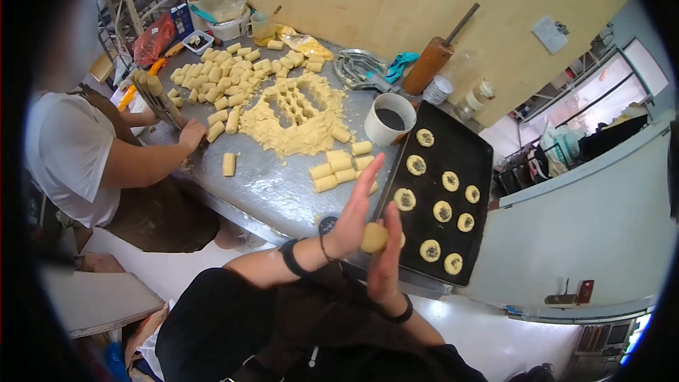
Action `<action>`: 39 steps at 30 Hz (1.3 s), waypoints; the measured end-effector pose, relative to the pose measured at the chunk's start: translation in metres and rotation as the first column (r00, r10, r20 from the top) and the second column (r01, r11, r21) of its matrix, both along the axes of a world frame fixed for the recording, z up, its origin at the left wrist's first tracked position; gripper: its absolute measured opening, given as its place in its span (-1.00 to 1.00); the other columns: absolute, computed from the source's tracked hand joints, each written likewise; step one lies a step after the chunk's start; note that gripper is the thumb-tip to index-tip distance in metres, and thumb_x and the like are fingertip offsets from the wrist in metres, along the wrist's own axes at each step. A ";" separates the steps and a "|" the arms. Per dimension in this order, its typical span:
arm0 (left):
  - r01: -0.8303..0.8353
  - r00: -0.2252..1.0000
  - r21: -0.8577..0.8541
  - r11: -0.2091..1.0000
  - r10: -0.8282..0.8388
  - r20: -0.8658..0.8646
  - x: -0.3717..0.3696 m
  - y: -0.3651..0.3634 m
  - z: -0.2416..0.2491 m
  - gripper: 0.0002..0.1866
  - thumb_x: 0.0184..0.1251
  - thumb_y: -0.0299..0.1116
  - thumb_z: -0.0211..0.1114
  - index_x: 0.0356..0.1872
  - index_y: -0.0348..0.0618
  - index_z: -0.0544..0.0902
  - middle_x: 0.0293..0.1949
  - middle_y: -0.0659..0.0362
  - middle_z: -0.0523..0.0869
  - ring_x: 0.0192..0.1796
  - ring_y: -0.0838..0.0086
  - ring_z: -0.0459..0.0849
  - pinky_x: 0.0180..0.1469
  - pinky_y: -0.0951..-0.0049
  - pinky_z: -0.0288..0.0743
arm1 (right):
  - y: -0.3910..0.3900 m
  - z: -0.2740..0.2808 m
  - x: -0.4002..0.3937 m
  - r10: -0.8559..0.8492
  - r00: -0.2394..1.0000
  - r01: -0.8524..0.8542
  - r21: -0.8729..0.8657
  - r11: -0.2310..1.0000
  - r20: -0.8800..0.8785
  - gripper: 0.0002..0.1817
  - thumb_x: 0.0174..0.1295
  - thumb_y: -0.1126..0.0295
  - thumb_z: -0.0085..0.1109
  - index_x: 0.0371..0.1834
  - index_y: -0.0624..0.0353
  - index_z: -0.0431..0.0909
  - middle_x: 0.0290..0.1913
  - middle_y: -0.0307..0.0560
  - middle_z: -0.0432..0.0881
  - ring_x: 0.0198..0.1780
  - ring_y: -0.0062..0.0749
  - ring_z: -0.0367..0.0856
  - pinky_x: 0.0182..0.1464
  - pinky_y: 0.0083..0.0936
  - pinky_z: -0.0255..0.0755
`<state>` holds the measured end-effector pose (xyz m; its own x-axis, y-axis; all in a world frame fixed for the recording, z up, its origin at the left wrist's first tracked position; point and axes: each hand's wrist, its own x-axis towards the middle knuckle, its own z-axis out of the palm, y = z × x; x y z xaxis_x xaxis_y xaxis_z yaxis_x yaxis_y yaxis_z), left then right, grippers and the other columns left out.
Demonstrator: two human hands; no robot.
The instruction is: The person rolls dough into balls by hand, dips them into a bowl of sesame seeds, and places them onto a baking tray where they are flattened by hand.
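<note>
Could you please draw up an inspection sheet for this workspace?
Surface: grey table, with a crumbly yellow heap spread on it.
Job's things: dough piece between the palms; dough cylinders nearby; black tray bearing rounds with dark-specked centres; white tub with dark contents beside the tray.
Clutter: brown roller, teal object and metal tool near the wall.
Hands: left hand and right hand both open, fingers extended.
Cables: nothing seen.
Surroundings: co-worker at the left side; papers on the wall.
</note>
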<state>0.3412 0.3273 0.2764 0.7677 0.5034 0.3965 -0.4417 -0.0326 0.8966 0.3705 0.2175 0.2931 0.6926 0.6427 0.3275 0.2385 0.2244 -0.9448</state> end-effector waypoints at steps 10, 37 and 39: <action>0.282 0.958 -0.539 0.794 -0.203 0.202 0.007 0.025 -0.013 -0.24 0.54 0.16 -0.20 0.53 -0.19 0.01 0.50 0.03 0.16 0.54 0.23 0.09 0.54 0.21 -0.08 | 0.044 -0.028 0.060 0.030 0.873 0.009 -0.079 0.997 0.487 -0.17 0.43 -0.18 -0.35 0.45 0.39 0.11 0.50 0.34 0.07 0.54 0.16 0.00 0.50 -0.03 -0.18; 0.213 0.592 -0.774 0.596 -0.709 -0.383 -0.047 0.076 -0.139 -0.67 0.55 -0.33 0.02 0.23 -0.15 0.51 0.08 0.12 0.62 0.13 0.42 0.63 0.15 0.42 0.58 | -0.025 -0.079 0.076 -0.077 0.920 0.214 -0.326 0.921 0.385 -0.42 0.19 0.36 0.20 0.31 0.25 0.37 0.38 0.17 0.33 0.41 0.04 0.24 0.44 -0.18 0.05; 0.231 0.619 -0.837 0.496 -0.739 -0.267 -0.048 0.073 -0.130 -0.66 0.58 -0.33 -0.03 0.26 -0.12 0.49 0.10 0.11 0.61 0.17 0.40 0.62 0.19 0.39 0.58 | -0.022 -0.080 0.067 -0.028 0.910 0.181 -0.335 0.925 0.415 -0.45 0.10 0.40 0.27 0.22 0.23 0.46 0.26 0.15 0.45 0.32 0.05 0.36 0.37 -0.19 0.18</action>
